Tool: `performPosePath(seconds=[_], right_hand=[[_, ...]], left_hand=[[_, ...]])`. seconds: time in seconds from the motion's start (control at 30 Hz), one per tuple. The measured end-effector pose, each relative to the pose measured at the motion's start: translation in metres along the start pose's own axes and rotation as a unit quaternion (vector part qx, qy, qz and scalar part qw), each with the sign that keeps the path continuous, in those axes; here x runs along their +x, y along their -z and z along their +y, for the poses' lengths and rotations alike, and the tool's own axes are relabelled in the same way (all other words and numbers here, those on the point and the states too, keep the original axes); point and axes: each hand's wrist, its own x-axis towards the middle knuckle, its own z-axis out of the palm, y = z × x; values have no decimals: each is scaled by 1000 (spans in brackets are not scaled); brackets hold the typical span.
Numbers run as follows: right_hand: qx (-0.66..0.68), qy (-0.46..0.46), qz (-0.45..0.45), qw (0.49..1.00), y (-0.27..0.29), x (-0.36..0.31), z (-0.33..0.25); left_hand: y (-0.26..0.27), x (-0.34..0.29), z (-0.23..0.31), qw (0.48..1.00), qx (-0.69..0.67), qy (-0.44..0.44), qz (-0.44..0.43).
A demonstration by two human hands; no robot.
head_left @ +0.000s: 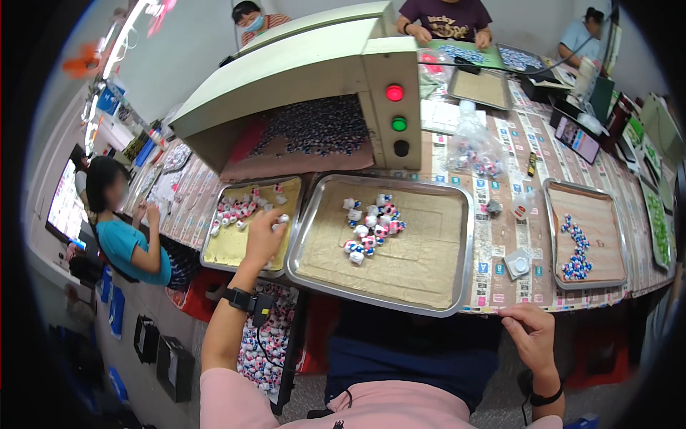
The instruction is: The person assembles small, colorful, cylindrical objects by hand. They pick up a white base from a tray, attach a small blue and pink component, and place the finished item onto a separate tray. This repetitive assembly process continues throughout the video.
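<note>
Judge as partway along: see a loose cluster of small figurines set out in the large tray at centre, more in the yellow-lined tray left of centre, many apparently left in the dark crate, lower left. Note left hand over the yellow-lined tray, fingertips seemingly pinched on a white figurine; right hand half-curled at table edge, lower right, nothing visible in grasp, well apart from that figurine.

Figurines in middle tray | second tray left | third tray right | machine behind middle tray
</note>
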Motion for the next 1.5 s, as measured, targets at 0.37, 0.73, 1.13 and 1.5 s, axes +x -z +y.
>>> performPosePath(seconds=[0.37, 0.73, 1.13, 1.5], right_hand=[[-54, 7, 81, 995, 42, -1, 28], [-218, -24, 180, 959, 133, 60, 123], [-320, -7, 38, 947, 123, 124, 144], [287, -217, -23, 933, 69, 31, 55]], left_hand=[[3, -1, -91, 383, -884, 251, -91], [-3, -33, 119, 235, -902, 285, -225], [-48, -85, 283, 223, -810, 360, -406], [-48, -94, 291, 221, -812, 350, -411]])
